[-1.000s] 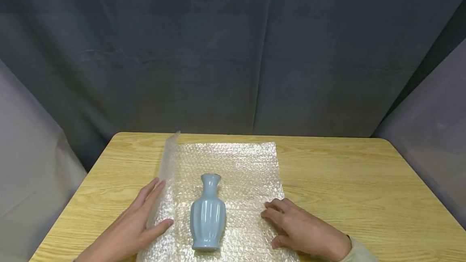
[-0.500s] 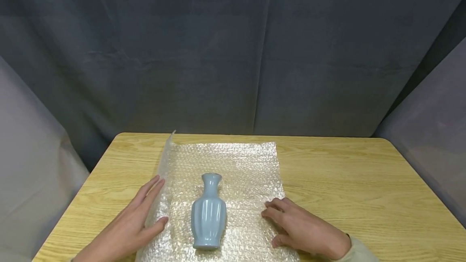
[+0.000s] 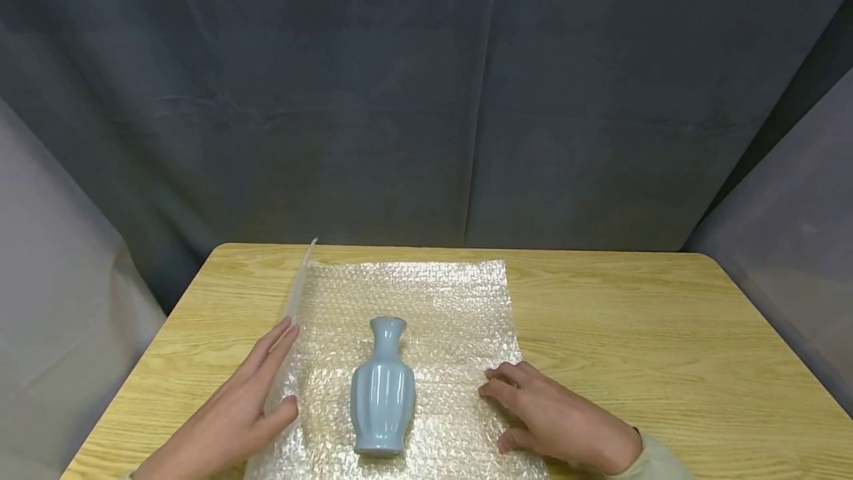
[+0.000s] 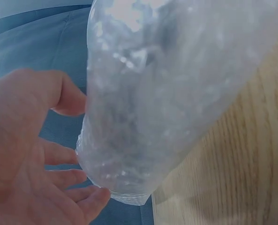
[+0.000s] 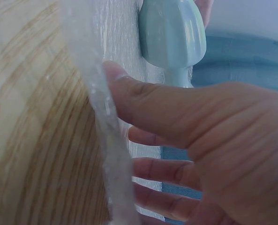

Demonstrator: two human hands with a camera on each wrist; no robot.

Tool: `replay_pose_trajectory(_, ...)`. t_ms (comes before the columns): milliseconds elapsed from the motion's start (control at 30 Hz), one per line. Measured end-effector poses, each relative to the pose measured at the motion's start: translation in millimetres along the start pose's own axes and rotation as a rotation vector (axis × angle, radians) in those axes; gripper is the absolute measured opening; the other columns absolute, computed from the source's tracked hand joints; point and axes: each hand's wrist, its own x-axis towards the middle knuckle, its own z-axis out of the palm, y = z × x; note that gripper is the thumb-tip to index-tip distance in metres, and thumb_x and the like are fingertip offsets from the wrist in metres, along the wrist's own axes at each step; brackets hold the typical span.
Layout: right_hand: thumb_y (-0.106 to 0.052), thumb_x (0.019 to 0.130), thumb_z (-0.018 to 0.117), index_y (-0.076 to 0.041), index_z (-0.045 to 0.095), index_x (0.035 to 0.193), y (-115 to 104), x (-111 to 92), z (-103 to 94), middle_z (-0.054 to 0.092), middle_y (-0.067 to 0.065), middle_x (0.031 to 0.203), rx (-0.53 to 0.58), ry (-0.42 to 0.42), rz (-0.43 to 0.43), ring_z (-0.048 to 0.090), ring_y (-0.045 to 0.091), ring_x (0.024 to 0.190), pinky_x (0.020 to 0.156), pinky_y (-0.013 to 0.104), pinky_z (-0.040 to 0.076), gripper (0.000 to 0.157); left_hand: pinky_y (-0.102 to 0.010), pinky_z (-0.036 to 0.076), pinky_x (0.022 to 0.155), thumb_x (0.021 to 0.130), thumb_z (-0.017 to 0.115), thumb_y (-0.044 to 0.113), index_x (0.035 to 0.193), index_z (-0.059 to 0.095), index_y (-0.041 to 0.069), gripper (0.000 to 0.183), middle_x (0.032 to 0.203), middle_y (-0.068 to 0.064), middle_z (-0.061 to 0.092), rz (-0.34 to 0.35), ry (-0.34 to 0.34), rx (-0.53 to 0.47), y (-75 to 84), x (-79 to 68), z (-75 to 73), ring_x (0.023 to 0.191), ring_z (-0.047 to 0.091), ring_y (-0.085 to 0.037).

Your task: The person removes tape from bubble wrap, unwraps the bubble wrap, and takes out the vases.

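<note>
A pale blue ribbed vase (image 3: 383, 398) lies on its side on a sheet of bubble wrap (image 3: 453, 302), its mouth facing the table's far side. My left hand (image 3: 229, 410) has its fingers extended against the sheet's left part, which stands up off the table. In the left wrist view the fingertips meet the raised bubble wrap (image 4: 143, 108). My right hand (image 3: 556, 417) rests its thumb and fingertips on the sheet's right margin, fingers slightly bent and spread. The right wrist view has the vase (image 5: 171, 33) beyond that thumb, apart from the hand.
The light wood-grain table (image 3: 640, 332) extends to both sides of the sheet. A dark grey curtain (image 3: 400, 110) hangs behind its far edge. Pale cloth panels stand on the left (image 3: 53, 302) and right (image 3: 786, 243).
My left hand has shifted slightly left, its thumb drawing away from the vase. The sheet's raised left part has leaned outward with it. My right hand has stayed in place.
</note>
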Motion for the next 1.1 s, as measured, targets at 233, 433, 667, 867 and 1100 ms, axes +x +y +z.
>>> replay_pose_trajectory(233, -0.051, 0.087, 0.077, -0.017, 0.064, 0.134, 0.0, -0.2, 0.6, 0.061, 0.007, 0.143, -0.007, 0.007, 0.0, 0.058, 0.023, 0.122, 0.099, 0.038, 0.055, 0.06, -0.055, 0.052, 0.106, 0.099, 0.067, 0.036, 0.165, 0.027, 0.015, 0.079, 0.172, -0.008, 0.025, -0.01, 0.007, -0.003, -1.8, -1.1, -0.5, 0.147, 0.047, -0.03)
replay_pose_trajectory(433, -0.051, 0.087, 0.076, -0.018, 0.064, 0.135, 0.0, -0.5, 0.8, 0.061, 0.006, 0.143, -0.003, 0.008, 0.0, 0.058, 0.021, 0.121, 0.098, 0.037, 0.055, 0.059, -0.059, 0.052, 0.105, 0.099, 0.064, 0.052, 0.163, 0.03, 0.013, 0.082, 0.171, -0.011, 0.026, -0.022, 0.005, -0.011, -3.7, -2.2, -3.8, 0.145, 0.049, -0.036)
replay_pose_trajectory(667, -0.051, 0.088, 0.076, -0.018, 0.064, 0.135, -0.6, -0.1, -0.4, 0.061, 0.006, 0.144, -0.003, -0.004, 0.01, 0.058, 0.022, 0.123, 0.099, 0.039, 0.055, 0.059, -0.057, 0.054, 0.101, 0.099, 0.067, 0.049, 0.163, 0.032, 0.012, 0.081, 0.169, -0.012, 0.028, -0.017, 0.026, -0.001, -5.2, -4.9, -9.6, 0.141, 0.053, -0.036)
replay_pose_trajectory(867, -0.047, 0.087, 0.079, -0.018, 0.064, 0.134, -1.2, 0.4, -1.1, 0.061, 0.006, 0.142, -0.013, -0.006, 0.011, 0.058, 0.023, 0.123, 0.099, 0.038, 0.055, 0.057, -0.056, 0.055, 0.098, 0.098, 0.069, 0.045, 0.162, 0.033, 0.012, 0.081, 0.168, -0.013, 0.03, 0.014, 0.072, 0.011, -6.0, -7.6, -11.7, 0.137, 0.057, -0.035)
replay_pose_trajectory(1100, -0.046, 0.086, 0.08, -0.017, 0.065, 0.134, -1.7, 0.7, -0.3, 0.061, 0.006, 0.142, -0.011, -0.005, 0.016, 0.058, 0.022, 0.121, 0.098, 0.037, 0.055, 0.057, -0.06, 0.053, 0.1, 0.098, 0.066, 0.052, 0.162, 0.033, 0.01, 0.083, 0.169, -0.014, 0.029, -0.003, 0.06, -0.007, -4.1, -6.8, -18.3, 0.142, 0.051, -0.038)
